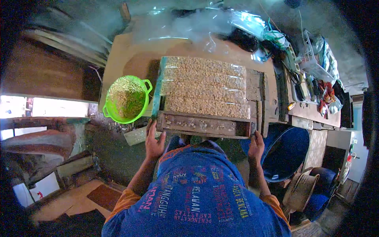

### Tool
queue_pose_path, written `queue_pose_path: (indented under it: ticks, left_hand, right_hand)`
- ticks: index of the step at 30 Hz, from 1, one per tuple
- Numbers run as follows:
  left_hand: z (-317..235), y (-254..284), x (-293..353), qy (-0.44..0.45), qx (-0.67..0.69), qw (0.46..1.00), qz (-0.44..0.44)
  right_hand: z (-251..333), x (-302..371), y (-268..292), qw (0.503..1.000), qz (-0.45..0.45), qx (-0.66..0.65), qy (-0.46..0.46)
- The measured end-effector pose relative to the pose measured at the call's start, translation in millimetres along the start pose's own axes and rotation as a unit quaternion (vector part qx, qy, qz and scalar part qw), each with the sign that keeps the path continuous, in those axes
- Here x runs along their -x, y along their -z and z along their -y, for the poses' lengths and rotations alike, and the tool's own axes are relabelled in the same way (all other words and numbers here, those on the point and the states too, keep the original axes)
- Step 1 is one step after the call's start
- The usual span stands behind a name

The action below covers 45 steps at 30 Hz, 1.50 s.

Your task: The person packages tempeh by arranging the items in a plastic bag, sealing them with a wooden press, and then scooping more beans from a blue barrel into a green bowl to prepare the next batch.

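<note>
Head view, hands: our left hand [154, 140] touches the near left corner of a wooden tray [167, 117], our right hand [257, 146] its near right; whether either grips, we cannot tell.
Desk: brown desk [122, 49] beneath the tray, in a dim, crowded room.
Beside us: a blue tub [290, 148] near our right arm.
Tray: rows of pale grains under clear plastic [205, 85].
Green basket: a two-handled green basket [143, 108] left of the tray, heaped with similar grains.
</note>
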<state>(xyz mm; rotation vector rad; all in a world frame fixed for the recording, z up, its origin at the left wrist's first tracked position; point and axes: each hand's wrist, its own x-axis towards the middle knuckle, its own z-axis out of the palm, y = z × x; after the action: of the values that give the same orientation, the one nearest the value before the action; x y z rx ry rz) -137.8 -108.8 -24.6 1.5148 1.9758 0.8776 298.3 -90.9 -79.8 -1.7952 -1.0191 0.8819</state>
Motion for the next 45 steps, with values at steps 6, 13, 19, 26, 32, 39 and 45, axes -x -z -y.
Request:
queue_pose_path:
  ticks: [6,13,19,26,32,39,45]
  left_hand:
    - [-4.7,2.5,-25.6,-0.015,0.004,1.0,-0.017]
    - [1.1,-23.9,-79.2,0.038,0.02,0.999,-0.006]
    - [2.7,-29.8,-93.0,0.047,0.008,0.999,-0.007]
    - [3.1,-36.7,-93.9,0.008,-0.017,0.998,-0.06]
    - [20.2,-46.9,-93.4,-0.004,-0.043,0.995,-0.085]
    - [20.4,-48.5,-94.6,0.09,-0.015,0.994,-0.061]
    - [15.7,-47.2,-95.3,0.088,-0.019,0.994,-0.069]
  right_hand:
    - [12.8,4.9,-1.9,0.997,-0.001,-0.069,0.018]
    - [-2.1,-1.7,14.5,0.988,-0.035,0.131,0.074]
    - [8.8,2.7,18.4,0.999,0.012,-0.039,0.027]
    - [-22.1,-1.6,30.4,0.978,-0.025,0.13,0.16]
    - [8.5,11.8,22.0,0.997,0.004,0.072,0.007]
    - [14.5,17.0,22.1,0.998,0.024,0.062,0.008]
    - [12.5,25.7,27.3,0.997,0.02,-0.005,-0.077]
